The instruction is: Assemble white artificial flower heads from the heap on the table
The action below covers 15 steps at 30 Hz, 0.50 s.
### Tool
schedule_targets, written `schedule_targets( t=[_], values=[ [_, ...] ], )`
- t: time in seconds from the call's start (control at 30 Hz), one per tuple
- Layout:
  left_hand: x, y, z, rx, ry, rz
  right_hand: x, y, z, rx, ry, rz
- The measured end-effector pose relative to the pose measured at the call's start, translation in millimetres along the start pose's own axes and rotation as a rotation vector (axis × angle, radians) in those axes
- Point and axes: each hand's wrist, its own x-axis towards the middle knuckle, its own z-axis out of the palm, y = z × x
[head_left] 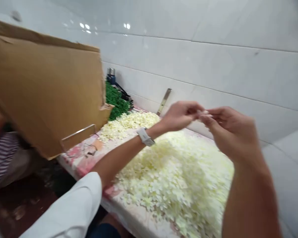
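Note:
My left hand (181, 115), with a white watch (145, 137) on its wrist, is held up in a pinch. My right hand (234, 132) meets it fingertip to fingertip, also pinched. Between the fingertips shows a small white piece (204, 113), blurred and too small to name surely. Below both hands spreads a large heap of small cream-white flowers (164, 178), loose on the table. A smaller pile of the same kind of flowers (129, 123) lies farther back to the left.
A big cardboard box (47, 89) stands at the left. Behind it are green foliage pieces (115, 100) and a dark blue and metal container (111, 76). A metal ruler-like strip (164, 101) leans on the tiled wall (225, 66). A person in striped clothing (3, 155) is at far left.

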Motion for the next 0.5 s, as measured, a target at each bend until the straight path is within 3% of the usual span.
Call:
schedule_targets(
  t=[0.07,0.17,0.37,0.5],
  values=[
    [3,-2,-5.5,-0.106,0.004,-0.061,-2,-4,0,0.021,0.004,0.065],
    [4,-1,-14.6,-0.198,-0.006,-0.048,-8,-11,-2,0.072,0.016,0.023],
    [0,3,-20.9,-0.087,-0.081,0.048,-8,-14,-6,0.100,0.018,-0.020],
    [2,3,-21.2,-0.099,-0.082,0.088,-8,-13,-5,0.387,-0.050,0.062]
  ],
)
